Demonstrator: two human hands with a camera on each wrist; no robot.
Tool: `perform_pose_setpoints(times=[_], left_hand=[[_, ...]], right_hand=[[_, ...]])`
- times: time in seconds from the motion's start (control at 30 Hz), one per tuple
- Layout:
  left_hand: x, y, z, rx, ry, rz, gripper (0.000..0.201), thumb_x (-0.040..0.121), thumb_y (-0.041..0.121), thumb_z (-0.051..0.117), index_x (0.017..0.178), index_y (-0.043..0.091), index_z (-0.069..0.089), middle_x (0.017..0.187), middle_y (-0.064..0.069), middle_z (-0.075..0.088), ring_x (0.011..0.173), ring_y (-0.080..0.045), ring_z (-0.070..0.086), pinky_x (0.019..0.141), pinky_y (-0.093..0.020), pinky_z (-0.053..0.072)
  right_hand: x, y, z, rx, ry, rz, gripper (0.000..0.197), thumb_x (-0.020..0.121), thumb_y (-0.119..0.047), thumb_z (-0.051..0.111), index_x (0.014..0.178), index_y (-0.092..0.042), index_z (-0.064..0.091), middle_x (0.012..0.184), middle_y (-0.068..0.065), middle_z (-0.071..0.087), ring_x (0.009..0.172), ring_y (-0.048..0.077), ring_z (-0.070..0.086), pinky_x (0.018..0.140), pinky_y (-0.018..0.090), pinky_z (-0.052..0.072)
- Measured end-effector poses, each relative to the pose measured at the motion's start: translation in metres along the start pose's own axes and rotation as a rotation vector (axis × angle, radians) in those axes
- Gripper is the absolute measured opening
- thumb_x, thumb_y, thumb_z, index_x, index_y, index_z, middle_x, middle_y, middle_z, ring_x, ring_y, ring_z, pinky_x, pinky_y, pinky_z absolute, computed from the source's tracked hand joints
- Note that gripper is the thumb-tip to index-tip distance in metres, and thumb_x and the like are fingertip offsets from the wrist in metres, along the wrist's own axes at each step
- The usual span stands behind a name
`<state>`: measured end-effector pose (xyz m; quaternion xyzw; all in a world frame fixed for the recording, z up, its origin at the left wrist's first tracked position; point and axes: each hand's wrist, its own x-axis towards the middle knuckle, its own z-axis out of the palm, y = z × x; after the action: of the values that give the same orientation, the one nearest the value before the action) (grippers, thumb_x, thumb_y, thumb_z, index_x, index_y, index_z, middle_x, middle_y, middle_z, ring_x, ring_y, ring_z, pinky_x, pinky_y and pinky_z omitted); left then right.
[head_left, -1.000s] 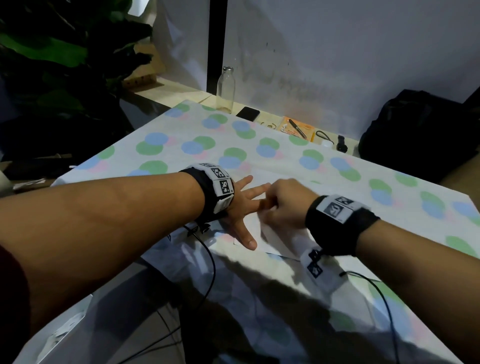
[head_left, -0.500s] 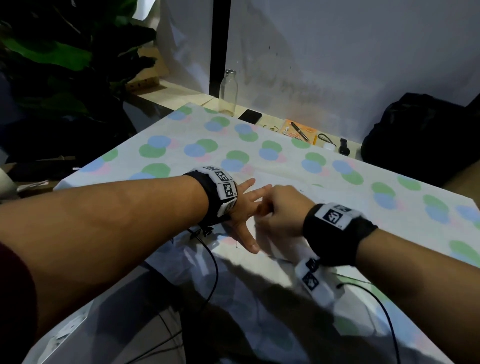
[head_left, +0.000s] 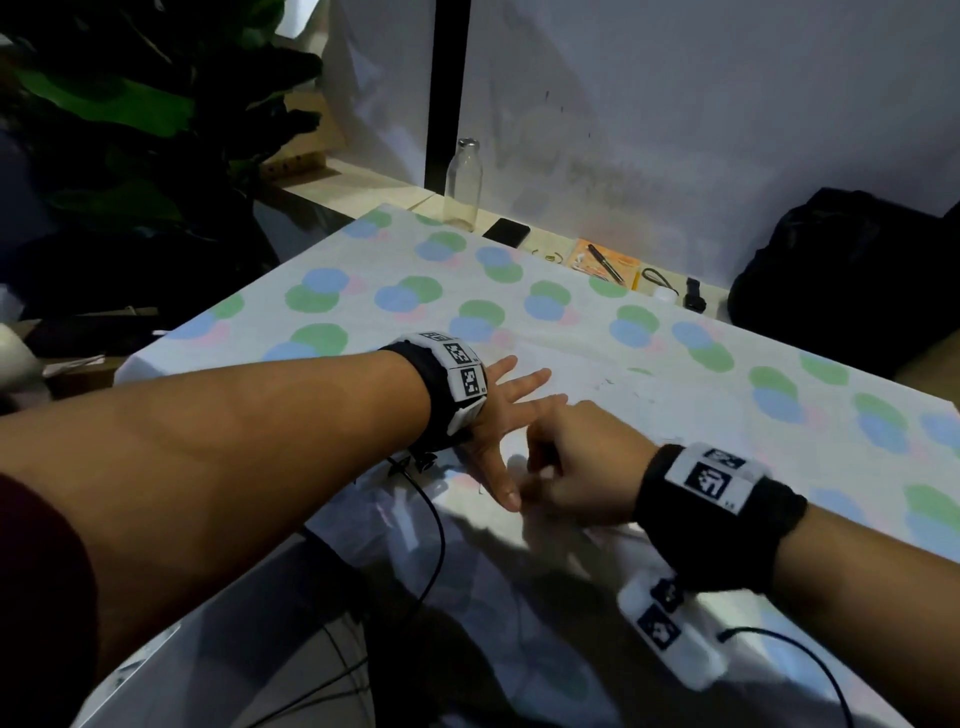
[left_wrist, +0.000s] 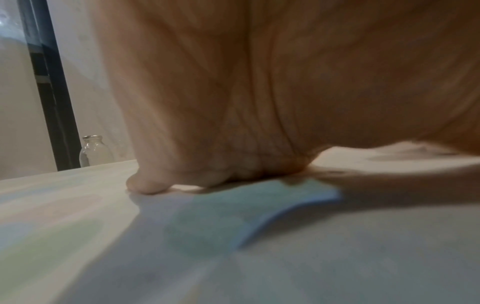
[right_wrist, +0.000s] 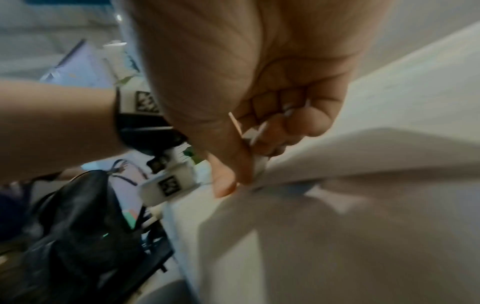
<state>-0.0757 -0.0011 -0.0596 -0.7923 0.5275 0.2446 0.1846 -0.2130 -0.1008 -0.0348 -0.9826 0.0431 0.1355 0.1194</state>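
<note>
In the head view my left hand (head_left: 496, 415) lies flat, fingers spread, pinning the paper (head_left: 649, 405) to the table (head_left: 363, 270). The left wrist view shows that palm pressed down. In the right wrist view my right hand (right_wrist: 259, 86) pinches the lifted corner; tugging hard could tear it.

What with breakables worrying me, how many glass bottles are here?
1: a clear glass bottle stands upright beyond the spotted cloth's far edge, beside the black post. Others may be hidden.
</note>
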Motion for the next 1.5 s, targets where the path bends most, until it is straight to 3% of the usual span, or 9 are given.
perform_pose_setpoints(times=[0.13,0.27,0.4,0.57,0.73,0.93,1.17,1.33,1.5], left_hand=[[0.000,0.001,-0.001,-0.011,-0.011,-0.008,0.142,0.057,0.093,0.063,0.148,0.046,-0.035,0.158,0.010,-0.042,0.149,-0.034,-0.032,0.116,-0.070,-0.003],[-0.001,0.001,-0.002,-0.006,-0.006,-0.005,0.141,0.056,0.092,0.062,0.149,0.046,-0.034,0.159,0.011,-0.041,0.150,-0.034,-0.031,0.117,-0.069,-0.003],[0.001,0.000,0.001,-0.032,0.006,-0.006,0.142,0.057,0.091,0.065,0.148,0.047,-0.034,0.159,0.010,-0.041,0.149,-0.034,-0.032,0.117,-0.068,-0.006],[-0.001,0.001,0.000,-0.015,0.001,-0.013,0.141,0.058,0.092,0.064,0.149,0.045,-0.034,0.159,0.010,-0.041,0.149,-0.034,-0.032,0.117,-0.067,-0.005],[0.000,0.000,0.001,-0.030,-0.009,-0.013,0.143,0.051,0.096,0.060,0.147,0.048,-0.035,0.158,0.011,-0.042,0.149,-0.034,-0.032,0.116,-0.069,-0.007],[-0.001,0.003,-0.002,-0.001,-0.009,-0.018,0.143,0.049,0.097,0.055,0.148,0.046,-0.035,0.159,0.009,-0.041,0.150,-0.035,-0.030,0.117,-0.068,-0.004],[0.001,-0.001,0.000,-0.031,-0.019,-0.010,0.149,0.037,0.103,0.051,0.146,0.049,-0.035,0.158,0.011,-0.042,0.150,-0.035,-0.031,0.115,-0.071,-0.007],[0.001,-0.003,0.001,-0.041,-0.025,-0.003,0.149,0.040,0.104,0.054,0.146,0.050,-0.035,0.157,0.012,-0.043,0.149,-0.035,-0.033,0.114,-0.072,-0.007],[-0.004,-0.002,-0.004,-0.034,-0.052,0.013,0.152,0.029,0.104,0.046,0.145,0.050,-0.036,0.157,0.013,-0.044,0.149,-0.033,-0.032,0.115,-0.071,-0.007]], right_hand=[[0.009,0.031,-0.015,0.024,0.151,0.188,0.015,0.072,-0.038,0.069,0.071,-0.024,0.063,0.083,-0.004,0.068,0.079,0.020,0.066,0.073,0.034,0.057],[-0.007,0.008,-0.003,0.007,0.029,0.035,0.018,0.079,-0.036,0.069,0.073,-0.020,0.066,0.073,-0.005,0.066,0.070,0.015,0.063,0.067,0.033,0.056],[0.005,0.041,-0.020,0.032,0.133,0.232,0.015,0.072,-0.037,0.073,0.072,-0.023,0.066,0.082,-0.005,0.068,0.080,0.019,0.064,0.071,0.030,0.054],[-0.007,0.017,0.002,0.083,0.074,0.106,0.017,0.077,-0.035,0.071,0.076,-0.018,0.068,0.076,-0.006,0.067,0.074,0.014,0.063,0.069,0.031,0.055],[0.002,0.052,-0.024,0.044,0.122,0.308,0.012,0.071,-0.029,0.077,0.072,-0.019,0.071,0.080,-0.003,0.070,0.080,0.018,0.066,0.069,0.031,0.057],[-0.016,0.004,0.001,0.107,0.064,0.113,0.020,0.080,-0.034,0.072,0.074,-0.016,0.072,0.077,-0.003,0.072,0.073,0.014,0.065,0.066,0.028,0.054],[-0.004,0.054,-0.023,0.030,0.132,0.356,0.019,0.079,-0.031,0.074,0.078,-0.012,0.070,0.081,0.003,0.069,0.079,0.023,0.066,0.060,0.027,0.050],[-0.026,0.058,-0.016,0.439,0.226,0.381,0.019,0.090,-0.023,0.070,0.085,-0.006,0.064,0.068,0.009,0.072,0.052,0.018,0.064,0.046,0.028,0.050],[-0.041,0.061,-0.004,0.651,0.240,0.398,0.023,0.098,-0.024,0.063,0.090,-0.003,0.064,0.067,0.014,0.070,0.048,0.025,0.063,0.046,0.030,0.051]])
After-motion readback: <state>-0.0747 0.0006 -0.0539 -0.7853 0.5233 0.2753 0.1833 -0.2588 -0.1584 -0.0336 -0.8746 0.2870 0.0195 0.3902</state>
